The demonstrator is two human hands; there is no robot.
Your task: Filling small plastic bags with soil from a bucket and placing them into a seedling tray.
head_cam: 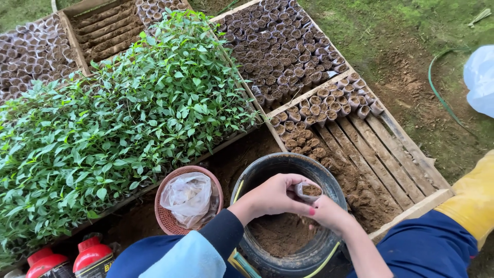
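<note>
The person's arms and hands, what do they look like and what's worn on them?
Both hands are bare. The left hand comes out of a dark navy long sleeve with a pale blue panel. The right hand has red-painted fingernails and a bare forearm.

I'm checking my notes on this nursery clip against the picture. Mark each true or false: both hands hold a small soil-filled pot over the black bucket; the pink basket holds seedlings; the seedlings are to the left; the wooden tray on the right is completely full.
1. Left hand and right hand hold a small soil-filled pot over the black bucket: true.
2. The pink basket holds seedlings: false, it holds a crumpled plastic bag.
3. The green seedlings are to the left: true.
4. The wooden tray is full: false, its near slats are bare.
</note>
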